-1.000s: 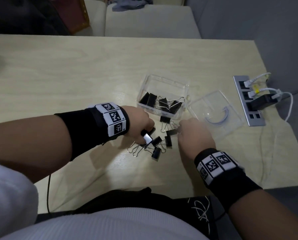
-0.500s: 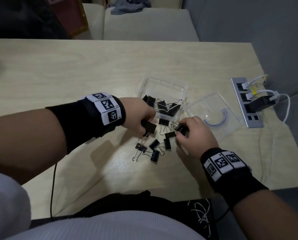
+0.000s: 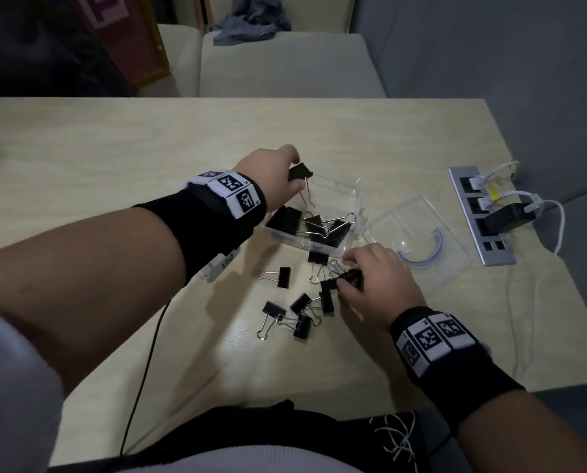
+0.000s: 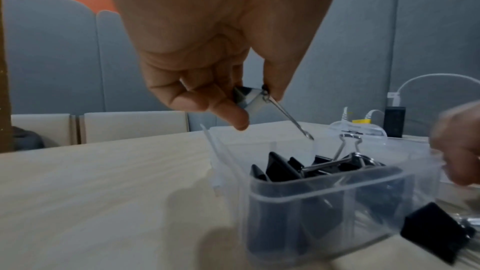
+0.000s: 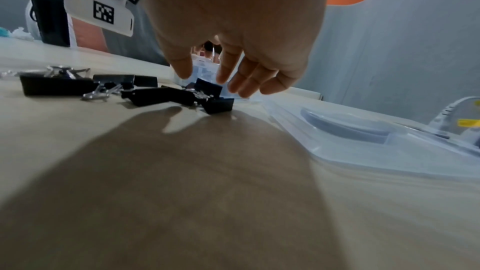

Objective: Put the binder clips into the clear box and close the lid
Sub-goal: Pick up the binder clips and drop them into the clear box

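My left hand (image 3: 278, 179) pinches a black binder clip (image 3: 299, 172) by its body, with the wire handle hanging down over the open clear box (image 3: 340, 189). The left wrist view shows that clip (image 4: 249, 98) above the box (image 4: 324, 198), which holds several clips (image 4: 285, 167). The lid (image 3: 418, 240) lies flat to the right of the box. Several loose clips (image 3: 302, 312) lie on the table in front of the box. My right hand (image 3: 370, 278) is low over the pile, thumb and forefinger pinching one clip (image 5: 209, 86).
A grey power strip (image 3: 479, 216) with white cables and a black plug sits at the table's right edge. A thin black cord (image 3: 149, 353) runs over the front edge at the left. Pale chairs stand beyond the far edge.
My left hand has lifted a clip from the pile and carried it up over the box. My right hand has stayed low at the pile beside the box.
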Demonstrator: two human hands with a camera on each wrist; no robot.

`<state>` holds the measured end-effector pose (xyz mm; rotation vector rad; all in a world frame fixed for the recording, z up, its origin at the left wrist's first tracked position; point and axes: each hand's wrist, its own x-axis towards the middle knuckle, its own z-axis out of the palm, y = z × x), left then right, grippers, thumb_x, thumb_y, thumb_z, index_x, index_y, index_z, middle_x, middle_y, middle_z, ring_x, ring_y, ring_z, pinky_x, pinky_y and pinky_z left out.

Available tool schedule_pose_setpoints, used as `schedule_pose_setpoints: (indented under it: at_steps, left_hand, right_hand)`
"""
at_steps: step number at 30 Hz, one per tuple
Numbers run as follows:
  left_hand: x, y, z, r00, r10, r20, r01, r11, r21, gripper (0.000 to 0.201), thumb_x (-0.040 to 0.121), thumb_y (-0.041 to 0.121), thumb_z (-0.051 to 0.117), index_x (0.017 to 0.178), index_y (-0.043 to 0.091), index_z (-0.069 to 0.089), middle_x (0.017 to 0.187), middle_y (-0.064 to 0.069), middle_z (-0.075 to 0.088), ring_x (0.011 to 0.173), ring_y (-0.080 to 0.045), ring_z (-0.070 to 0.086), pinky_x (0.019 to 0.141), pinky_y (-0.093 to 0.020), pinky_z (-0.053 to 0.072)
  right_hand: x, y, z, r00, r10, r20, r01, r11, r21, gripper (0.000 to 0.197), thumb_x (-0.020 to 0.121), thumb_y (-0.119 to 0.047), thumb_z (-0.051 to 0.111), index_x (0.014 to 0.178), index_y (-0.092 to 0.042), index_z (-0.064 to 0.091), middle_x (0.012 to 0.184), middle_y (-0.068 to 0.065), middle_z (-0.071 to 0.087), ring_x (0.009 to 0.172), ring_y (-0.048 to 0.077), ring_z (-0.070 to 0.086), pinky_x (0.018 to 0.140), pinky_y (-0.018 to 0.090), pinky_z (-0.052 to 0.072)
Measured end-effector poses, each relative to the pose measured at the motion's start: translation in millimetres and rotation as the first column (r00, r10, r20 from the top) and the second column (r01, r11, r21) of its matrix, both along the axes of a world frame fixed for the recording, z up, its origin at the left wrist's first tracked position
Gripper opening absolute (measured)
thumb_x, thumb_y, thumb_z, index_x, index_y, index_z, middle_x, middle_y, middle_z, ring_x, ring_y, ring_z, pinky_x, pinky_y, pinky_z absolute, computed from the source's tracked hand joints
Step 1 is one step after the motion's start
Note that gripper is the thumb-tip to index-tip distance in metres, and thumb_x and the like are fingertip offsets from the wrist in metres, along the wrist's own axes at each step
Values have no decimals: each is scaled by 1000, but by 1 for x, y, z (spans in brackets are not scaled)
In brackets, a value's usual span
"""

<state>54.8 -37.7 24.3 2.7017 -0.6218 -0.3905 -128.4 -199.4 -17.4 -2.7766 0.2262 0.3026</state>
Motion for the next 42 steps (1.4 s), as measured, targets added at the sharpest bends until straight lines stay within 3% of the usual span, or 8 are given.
schedule_pose_setpoints:
  at_steps: [4, 9, 16, 21, 30, 33, 36, 42]
  left_hand:
    - [1, -11, 1, 1000, 19, 5, -19, 1000, -12, 39, 93, 38, 47, 130, 24, 49, 102, -8, 69, 97, -30, 62, 72, -31, 45]
    - [-17, -15, 2, 982, -187, 11, 184, 972, 148, 33, 93, 43, 45, 117, 24, 58, 98, -7, 68, 97, -29, 63, 71, -32, 45]
    - [-30, -11, -7, 975, -210, -68, 220, 943, 248, 44, 86, 55, 58, 95, 16, 41, 102, -13, 66, 80, -29, 53, 64, -33, 38]
    - [-28, -12, 1, 965, -257, -56, 263, 944, 200, 37, 93, 48, 52, 109, 15, 59, 105, -8, 68, 101, -28, 62, 69, -30, 39]
    - [-34, -10, -7, 963, -253, -97, 268, 942, 204, 19, 85, 36, 62, 99, 23, 61, 95, 1, 64, 97, -26, 61, 71, -32, 44]
    - [-33, -7, -8, 966, -247, -75, 256, 954, 159, 25, 82, 39, 63, 101, 22, 58, 100, 1, 61, 98, -27, 60, 74, -34, 45]
    - [-31, -4, -7, 960, -277, -46, 280, 951, 128, 37, 86, 36, 59, 121, 27, 53, 119, -2, 56, 105, -26, 58, 81, -37, 48]
    - [-31, -2, -6, 904, -426, -35, 419, 866, 273, 46, 89, 40, 54, 135, 38, 47, 122, -3, 52, 112, -29, 54, 80, -41, 50]
  right_hand:
    - [8, 2, 2, 992, -23, 124, 22, 1000, 9, 22, 85, -34, 56, 104, -23, 58, 101, -2, 55, 99, 20, 49, 88, 38, 40]
    - [23, 5, 4, 971, -58, 231, 49, 998, 45, 24, 85, -28, 55, 105, -17, 60, 102, 3, 57, 97, 23, 51, 85, 40, 42]
    - [39, 10, 4, 992, 0, 128, 3, 1000, -23, 37, 90, -42, 50, 122, -24, 55, 119, -1, 58, 112, 24, 46, 92, 41, 36]
    - [47, 12, 6, 994, -19, 106, 26, 997, -67, 35, 91, -42, 48, 122, -26, 55, 119, -3, 59, 113, 23, 45, 92, 41, 32]
    - [53, 12, 6, 994, -39, 104, 49, 994, -97, 23, 90, -31, 52, 112, -29, 55, 106, -6, 64, 104, 23, 50, 85, 39, 32]
    - [52, 12, 6, 992, -36, 121, 49, 994, -100, 27, 90, -29, 52, 117, -27, 54, 112, -2, 59, 108, 24, 48, 88, 41, 33]
    - [51, 12, 5, 985, -45, 167, 61, 994, -93, 33, 90, -23, 52, 123, -25, 54, 116, 3, 53, 110, 27, 46, 90, 42, 34]
    - [56, 4, 7, 993, 40, 109, -21, 985, -174, 51, 90, -19, 50, 139, -27, 40, 151, -5, 34, 134, 22, 31, 105, 44, 26]
